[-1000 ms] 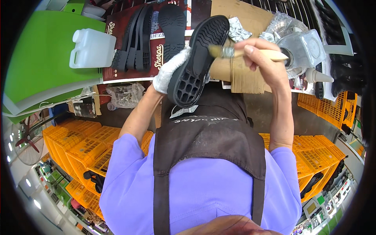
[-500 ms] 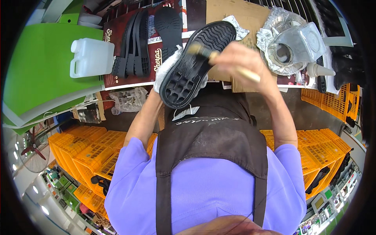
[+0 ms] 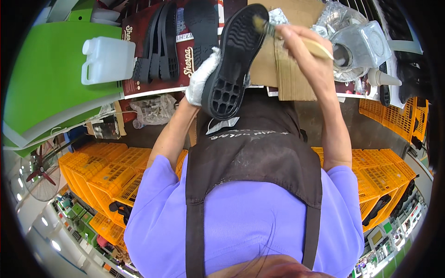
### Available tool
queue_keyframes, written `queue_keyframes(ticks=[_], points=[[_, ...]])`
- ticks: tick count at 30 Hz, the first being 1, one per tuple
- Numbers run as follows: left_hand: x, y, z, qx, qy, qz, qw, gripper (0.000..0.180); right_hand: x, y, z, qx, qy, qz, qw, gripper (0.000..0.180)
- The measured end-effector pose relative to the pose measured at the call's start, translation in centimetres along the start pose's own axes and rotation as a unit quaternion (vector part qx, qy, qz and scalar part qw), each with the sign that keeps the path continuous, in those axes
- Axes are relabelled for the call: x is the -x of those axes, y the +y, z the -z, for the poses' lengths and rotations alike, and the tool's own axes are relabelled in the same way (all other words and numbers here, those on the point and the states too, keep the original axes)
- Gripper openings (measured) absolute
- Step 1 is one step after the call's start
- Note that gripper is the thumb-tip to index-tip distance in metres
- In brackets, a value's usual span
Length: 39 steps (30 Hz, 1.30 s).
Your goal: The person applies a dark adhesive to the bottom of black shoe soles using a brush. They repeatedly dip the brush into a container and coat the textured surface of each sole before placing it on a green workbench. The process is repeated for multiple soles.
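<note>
Left hand (image 3: 200, 76) is in a white fabric glove, forearm angled up from the lower left, and it's wrapped around the side of a black sole (image 3: 232, 60), holding it up above the tabletop (image 3: 153, 88) with the tread facing the camera. The sole is rubbery looking, long and slightly curved, with wavy ribs across the toe end and a grid of square pockets at the heel, which sits nearest the apron (image 3: 252, 157).

Right hand (image 3: 301, 46) is bare, arm raised steeply and bent at the wrist, fingers closed around the pale wooden handle of a brush (image 3: 296, 39). The bristle tip is right at the far toe edge of the sole, touching or just about, hard to say which.

Behind the hands there's a piece of brown corrugated cardboard (image 3: 282, 74) lying on the tabletop. To the right of it, a clear plastic container (image 3: 366, 44) sits in crinkly foil. To the left, a row of more black soles (image 3: 160, 44) stands on edge on a dark red printed sheet, and further left a white plastic jug (image 3: 107, 60) rests on a green surface. Orange plastic crates (image 3: 106, 180) with a lattice pattern are stacked on both sides below.
</note>
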State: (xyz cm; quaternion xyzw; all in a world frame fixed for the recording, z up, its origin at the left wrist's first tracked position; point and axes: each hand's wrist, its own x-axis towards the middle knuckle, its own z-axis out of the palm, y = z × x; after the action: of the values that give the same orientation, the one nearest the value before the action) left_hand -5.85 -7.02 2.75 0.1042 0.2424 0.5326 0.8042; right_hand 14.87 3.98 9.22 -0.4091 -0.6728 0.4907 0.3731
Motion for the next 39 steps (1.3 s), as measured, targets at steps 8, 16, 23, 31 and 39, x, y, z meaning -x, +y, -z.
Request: queue_keyframes(ticks=[8, 16, 23, 31, 39], points=[[-1.2, 0.3, 0.7, -0.075, 0.048, -0.075, 0.993, 0.04, 4.8, -2.3, -3.5, 0.028, -0.177, 0.197, 0.964, 0.009], [-0.5, 0.8, -0.5, -0.287, 0.0, -0.119, 0.951, 0.052, -1.3, -1.4, -1.6, -0.074, -0.321, -0.169, 0.929, 0.028], [0.4, 0.1, -1.0, -0.292, -0.005, -0.141, 0.946, 0.059, -6.3, -1.6, -0.4, 0.008, -0.123, -0.085, 0.989, 0.026], [-0.1, 0.1, -0.1, 0.094, -0.023, -0.05, 0.994, 0.045, -1.5, 1.1, -1.3, 0.131, -0.223, 0.33, 0.908, 0.024], [-1.4, 0.1, -0.6, 0.052, 0.006, -0.02, 0.998, 0.045, -1.6, 0.3, 1.9, 0.066, -0.157, 0.261, 0.95, 0.018]])
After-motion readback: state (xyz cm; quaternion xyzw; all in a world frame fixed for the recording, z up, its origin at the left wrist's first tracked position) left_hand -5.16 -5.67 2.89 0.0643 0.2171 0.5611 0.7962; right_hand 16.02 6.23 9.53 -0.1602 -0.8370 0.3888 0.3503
